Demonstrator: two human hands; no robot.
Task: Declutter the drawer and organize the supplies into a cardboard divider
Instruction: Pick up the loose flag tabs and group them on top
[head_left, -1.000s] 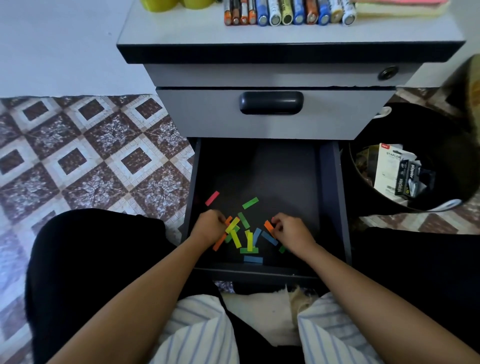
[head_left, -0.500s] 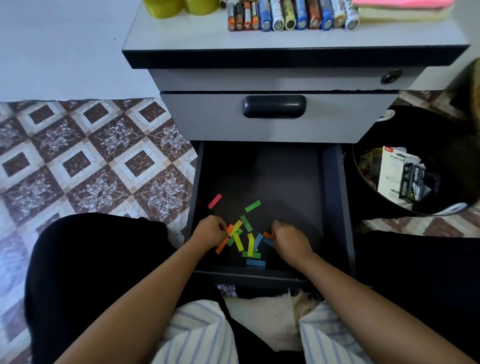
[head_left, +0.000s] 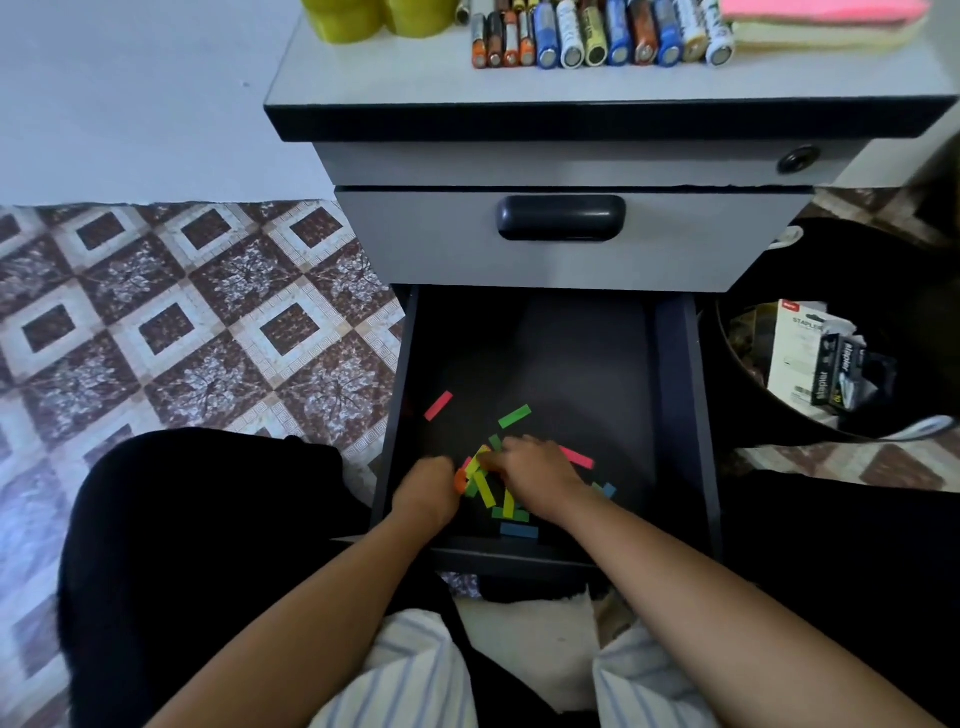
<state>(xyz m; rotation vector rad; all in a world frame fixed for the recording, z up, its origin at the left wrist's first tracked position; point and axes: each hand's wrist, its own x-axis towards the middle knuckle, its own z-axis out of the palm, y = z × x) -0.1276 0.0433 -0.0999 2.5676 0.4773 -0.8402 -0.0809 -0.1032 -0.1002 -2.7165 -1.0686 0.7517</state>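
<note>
One head-worn wide-angle view looks steeply down, close above the open drawer (head_left: 571, 353).

Setting is reading as a home office corner: a grey drawer pedestal with black handle (head_left: 426, 244) is standing on brown-and-white patterned floor covering (head_left: 208, 332), cylindrical batteries (head_left: 597, 36) are lying in a row on top, and a black round bin (head_left: 852, 270) is sitting beside it.
</note>
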